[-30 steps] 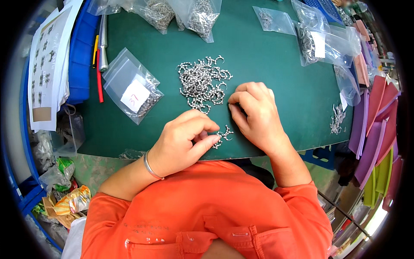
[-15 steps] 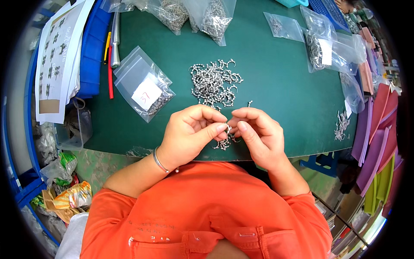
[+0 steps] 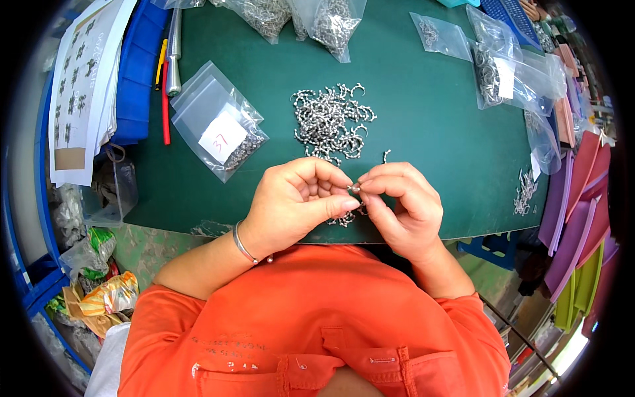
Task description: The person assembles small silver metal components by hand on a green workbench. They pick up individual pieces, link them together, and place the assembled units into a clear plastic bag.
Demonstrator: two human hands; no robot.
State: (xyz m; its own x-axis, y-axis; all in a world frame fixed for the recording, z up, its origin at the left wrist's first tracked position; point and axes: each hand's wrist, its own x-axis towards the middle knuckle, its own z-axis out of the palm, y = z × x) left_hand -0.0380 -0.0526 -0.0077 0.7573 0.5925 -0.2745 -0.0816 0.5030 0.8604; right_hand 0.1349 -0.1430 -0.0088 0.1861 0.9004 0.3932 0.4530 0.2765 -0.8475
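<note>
Over the near edge of the green table, my left hand (image 3: 288, 198) and my right hand (image 3: 407, 208) meet fingertip to fingertip. Between them is a small silver metal piece (image 3: 354, 188), mostly covered by the fingers. My right thumb and index finger pinch one end, while the curled fingers of my left hand close on the other. Just beyond lies a heap of curved, knobbly silver metal pieces (image 3: 331, 122). A smaller pile of such pieces (image 3: 342, 218) shows partly beneath my hands. One single piece (image 3: 386, 155) lies apart, beyond my right hand.
A clear zip bag of metal parts with a white label (image 3: 221, 139) lies left of the heap. More filled bags (image 3: 334, 26) are at the far edge and a ring-filled bag (image 3: 489, 76) far right. Loose hooks (image 3: 526, 195) lie right; a red pen (image 3: 166, 106) lies left.
My right hand has shifted slightly right and its thumb and index finger have come together on the small piece. The view has moved slightly.
</note>
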